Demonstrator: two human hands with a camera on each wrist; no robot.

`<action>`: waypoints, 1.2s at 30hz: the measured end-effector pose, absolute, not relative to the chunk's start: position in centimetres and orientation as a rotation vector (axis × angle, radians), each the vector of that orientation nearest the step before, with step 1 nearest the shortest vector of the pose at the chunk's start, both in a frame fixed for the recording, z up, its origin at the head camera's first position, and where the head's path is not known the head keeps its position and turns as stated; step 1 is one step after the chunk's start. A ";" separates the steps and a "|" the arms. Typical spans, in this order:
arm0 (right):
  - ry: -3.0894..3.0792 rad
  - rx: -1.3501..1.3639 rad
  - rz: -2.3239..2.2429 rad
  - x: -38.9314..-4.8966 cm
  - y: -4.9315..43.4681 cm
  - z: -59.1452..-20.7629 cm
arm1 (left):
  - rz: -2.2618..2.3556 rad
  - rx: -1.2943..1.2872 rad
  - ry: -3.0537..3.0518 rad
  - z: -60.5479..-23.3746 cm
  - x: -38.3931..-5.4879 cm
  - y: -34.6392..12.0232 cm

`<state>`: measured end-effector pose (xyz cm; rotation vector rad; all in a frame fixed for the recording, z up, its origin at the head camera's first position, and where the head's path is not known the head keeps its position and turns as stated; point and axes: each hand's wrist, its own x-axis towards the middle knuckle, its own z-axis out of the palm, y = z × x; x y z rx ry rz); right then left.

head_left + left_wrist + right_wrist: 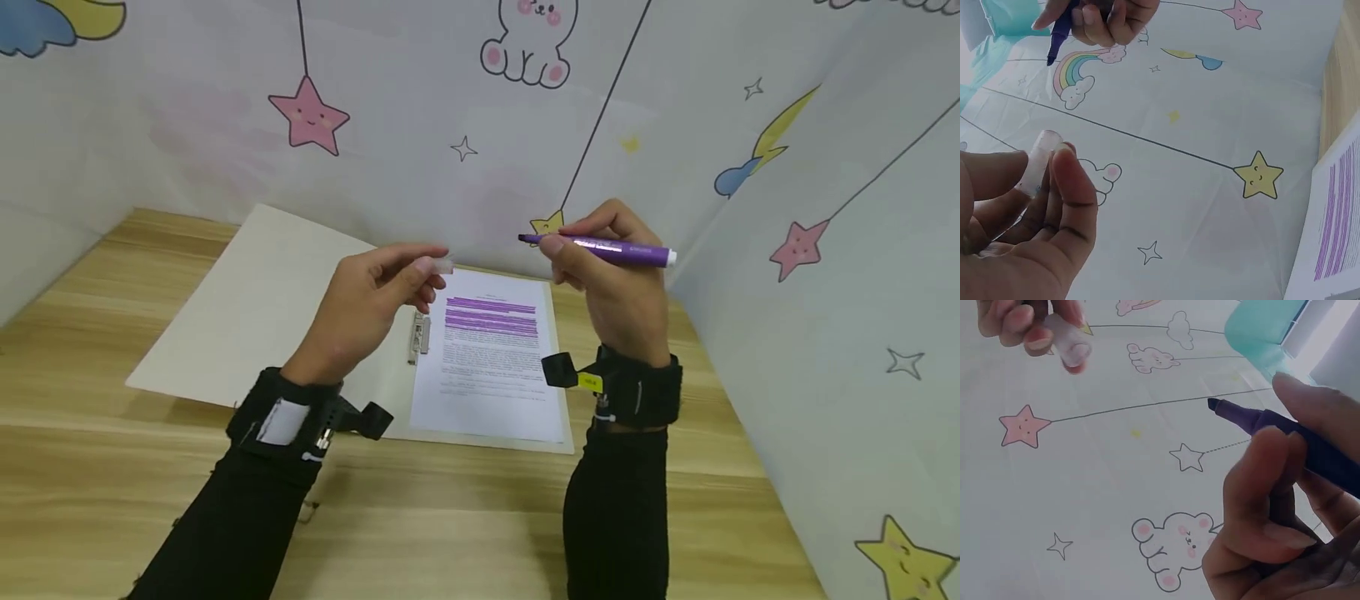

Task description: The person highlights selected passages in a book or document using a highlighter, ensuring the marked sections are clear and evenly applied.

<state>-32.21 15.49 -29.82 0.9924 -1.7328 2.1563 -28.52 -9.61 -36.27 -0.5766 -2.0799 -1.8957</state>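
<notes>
Between thumb and fingers, my left hand (367,304) pinches a small translucent whitish pen cap (1041,159), raised above the open folder. My right hand (618,283) grips a purple highlighter (622,252), its dark chisel tip uncovered and pointing left toward the cap. The two hands are apart, with a gap between tip and cap. Below them a printed sheet (487,400) lies on the right side of the white clip folder (247,292). Several purple highlighted lines (491,317) run across the upper part of its text.
A metal clip (418,337) sits at the sheet's left edge. The folder's cover spreads to the left over the wooden table (420,517). White sheeting (405,183) printed with stars and bears rises behind the table and along its right side.
</notes>
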 end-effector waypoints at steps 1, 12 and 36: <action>-1.743 1.017 2.171 -32.2 15.4 -29.9 | -1.936 -0.578 -2.037 -36.2 -28.5 -9.6; -1.884 1.263 2.160 -32.4 13.5 -30.8 | -2.102 -0.552 -1.813 -35.7 -27.6 -8.8; -1.909 1.367 2.192 -33.7 11.6 -31.5 | -2.436 -0.552 -1.669 -35.3 -28.0 -8.1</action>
